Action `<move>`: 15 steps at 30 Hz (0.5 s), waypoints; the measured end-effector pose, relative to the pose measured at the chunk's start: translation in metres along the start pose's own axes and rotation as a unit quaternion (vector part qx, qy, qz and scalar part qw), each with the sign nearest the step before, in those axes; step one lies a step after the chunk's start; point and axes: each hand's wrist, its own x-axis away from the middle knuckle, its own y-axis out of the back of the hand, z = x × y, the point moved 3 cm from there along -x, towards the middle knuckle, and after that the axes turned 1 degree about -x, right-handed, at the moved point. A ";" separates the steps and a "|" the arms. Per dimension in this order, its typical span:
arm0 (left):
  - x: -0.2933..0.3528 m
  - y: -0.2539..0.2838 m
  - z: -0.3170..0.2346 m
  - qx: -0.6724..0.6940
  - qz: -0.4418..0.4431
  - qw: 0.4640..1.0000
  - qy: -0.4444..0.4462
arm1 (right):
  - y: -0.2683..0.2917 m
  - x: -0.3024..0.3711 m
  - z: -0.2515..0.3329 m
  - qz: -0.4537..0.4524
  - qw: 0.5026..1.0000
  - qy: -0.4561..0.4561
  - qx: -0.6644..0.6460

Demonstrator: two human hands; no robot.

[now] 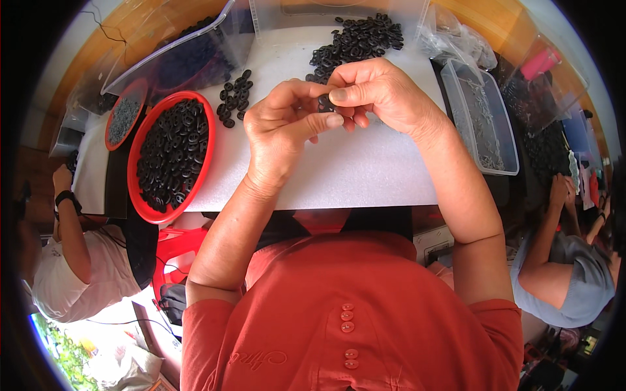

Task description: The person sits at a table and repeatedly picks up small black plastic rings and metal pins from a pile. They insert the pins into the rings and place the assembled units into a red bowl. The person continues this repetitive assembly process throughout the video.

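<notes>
Above the white work surface (365, 176) both my hands meet at one small black oval plastic piece (324, 103). My left hand (280, 124) pinches it from the left between thumb and fingers. From the right, my right hand (375, 91) presses its thumb and fingertips on the same piece, partly covering it. A heap of similar black oval pieces (358, 42) lies behind my hands. To their left is a smaller, looser group of these pieces (236, 96).
At left stands a red bowl (210, 140) full of black pieces, beside a smaller red bowl (109, 133) of grey bits. A clear bin (163, 55) is behind them. At right is a clear tray (499, 146) of thin metal parts. Co-workers sit on both sides.
</notes>
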 end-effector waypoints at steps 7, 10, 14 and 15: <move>-0.003 0.000 0.001 0.085 -0.033 0.995 0.046 | 0.000 0.003 0.008 -0.033 0.998 0.044 0.025; -0.003 0.002 0.001 0.096 -0.046 0.992 0.063 | 0.000 0.002 0.007 -0.044 0.997 0.044 0.045; -0.002 0.003 0.001 0.090 -0.050 0.992 0.066 | -0.002 0.002 0.005 -0.029 0.998 0.037 0.051; -0.002 0.003 0.001 0.092 -0.050 0.992 0.066 | -0.002 0.002 0.005 -0.027 0.998 0.035 0.053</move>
